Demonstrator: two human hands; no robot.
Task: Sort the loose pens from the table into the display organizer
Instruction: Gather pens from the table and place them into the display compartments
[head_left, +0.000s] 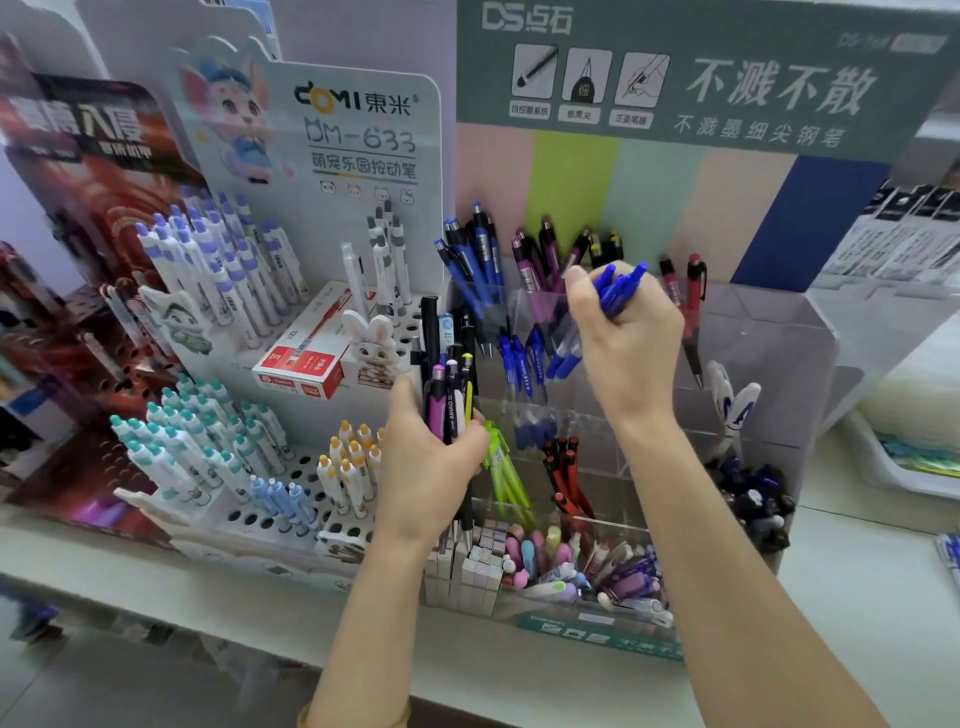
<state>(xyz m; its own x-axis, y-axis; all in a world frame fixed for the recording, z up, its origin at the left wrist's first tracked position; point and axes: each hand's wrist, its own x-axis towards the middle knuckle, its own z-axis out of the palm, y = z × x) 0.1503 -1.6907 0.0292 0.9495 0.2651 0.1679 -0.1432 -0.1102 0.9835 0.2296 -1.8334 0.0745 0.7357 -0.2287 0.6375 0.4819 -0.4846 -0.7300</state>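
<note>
Gripping blue pens (619, 287), the right hand (631, 345) hovered over the clear organizer (769, 332) under the DS header (525, 18); the left hand (428, 470) clutched mixed pens (448, 397) beside the DOMI DM-633 stand (358, 122).

bright, even light | soft shadows | edges blurred, perhaps lens-warped

"DOMI 東米", "DM-633" and "萌宠乐园按动笔" on the white backing card (363, 130), "DS 点石" at the top left corner of the display organizer's (769, 332) green header board (753, 31), "不溅不散" and "不溅墨细尖钢笔" across its middle, icon captions too blurred to read
</note>
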